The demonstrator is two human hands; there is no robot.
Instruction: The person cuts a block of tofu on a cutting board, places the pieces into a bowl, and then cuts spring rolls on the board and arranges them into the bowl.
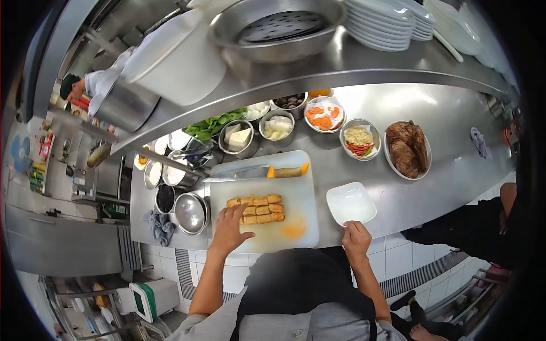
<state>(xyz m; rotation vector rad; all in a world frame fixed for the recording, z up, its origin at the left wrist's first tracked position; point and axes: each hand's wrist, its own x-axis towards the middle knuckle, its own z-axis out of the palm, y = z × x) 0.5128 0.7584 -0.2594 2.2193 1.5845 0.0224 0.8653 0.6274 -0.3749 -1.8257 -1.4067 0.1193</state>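
Observation:
Golden-brown fried roll pieces [264,209] lie in neat rows on a white cutting board [304,199]. My left hand [227,230] is over the left end of the rows, thumb and fingers apart, fingertips right at the pieces. Beyond the rows rests a knife [239,174] with a yellow-ended handle, its blade pointing left. An orange smear marks the board's near right part. To the right, a square white dish [351,203] sits at the table's front edge. My right hand [356,240] pinches its near rim.
Metal bowls of cut ingredients [277,128] line the back under a steel shelf [318,79] stacked with white plates [378,25]. A bowl of browned meat [406,149] stands right. Stacked steel bowls [192,213] and a grey cloth [159,228] lie left. People stand at right and far left.

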